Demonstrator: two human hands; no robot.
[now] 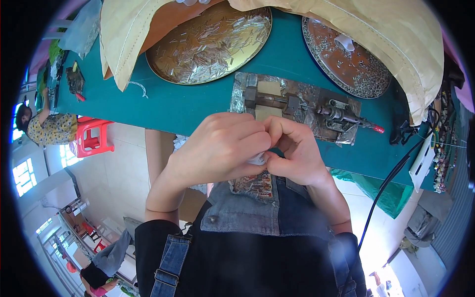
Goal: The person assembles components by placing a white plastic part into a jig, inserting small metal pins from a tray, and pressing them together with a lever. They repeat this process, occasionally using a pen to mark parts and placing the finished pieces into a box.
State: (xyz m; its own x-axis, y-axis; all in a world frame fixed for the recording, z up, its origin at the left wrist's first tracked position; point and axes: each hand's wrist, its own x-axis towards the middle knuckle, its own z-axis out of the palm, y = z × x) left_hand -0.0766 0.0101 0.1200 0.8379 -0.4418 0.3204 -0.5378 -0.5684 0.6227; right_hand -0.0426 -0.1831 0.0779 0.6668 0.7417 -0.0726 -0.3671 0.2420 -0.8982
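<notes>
My left hand and my right hand are pressed together at the near edge of a green table. Both sets of fingers pinch a small white piece, mostly hidden between them. Just beyond my hands a metal toggle-clamp jig with a red-tipped handle sits on foil. A tan block lies in the jig.
A round gold tray holds several thin metal pins. A second round tray at the right holds small metal bits. Cream cloth drapes over both. A black cable hangs at right. A person sits far left beside a red stool.
</notes>
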